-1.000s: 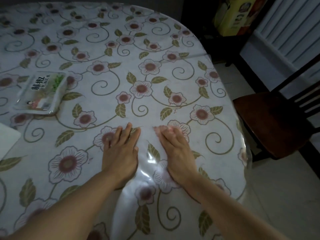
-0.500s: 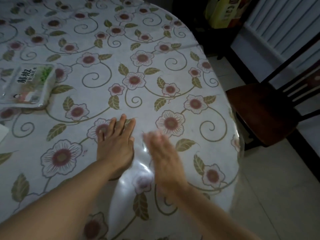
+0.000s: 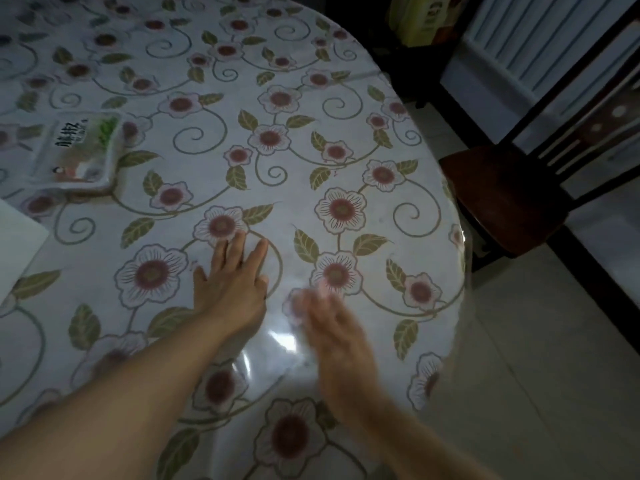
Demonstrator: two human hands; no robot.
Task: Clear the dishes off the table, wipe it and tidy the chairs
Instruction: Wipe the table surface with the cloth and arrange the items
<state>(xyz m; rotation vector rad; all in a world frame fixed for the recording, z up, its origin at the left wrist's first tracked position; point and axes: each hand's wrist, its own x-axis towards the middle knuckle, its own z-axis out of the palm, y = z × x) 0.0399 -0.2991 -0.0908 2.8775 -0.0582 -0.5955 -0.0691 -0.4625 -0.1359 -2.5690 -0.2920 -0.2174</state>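
A round table (image 3: 346, 109) wears a flowered cloth under a clear plastic cover. My left hand (image 3: 232, 282) lies flat on the cover, palm down, fingers slightly spread, holding nothing. Just to its right, my right hand (image 3: 332, 334) is blurred with motion, flat over the cover near a raised, shiny bulge in the plastic, also holding nothing. A dark wooden chair (image 3: 512, 199) stands off the table's right edge, turned partly away from it.
A clear plastic food tray with a printed label (image 3: 79, 150) rests on the table at the left. A white sheet corner (image 3: 17, 237) shows at the far left edge. Light floor tiles lie to the right, a yellow box (image 3: 422, 19) and a radiator behind.
My right hand has slid back toward me over the plastic and is now blurred. The left hand stays flat in place. The view has shifted a little to the right.
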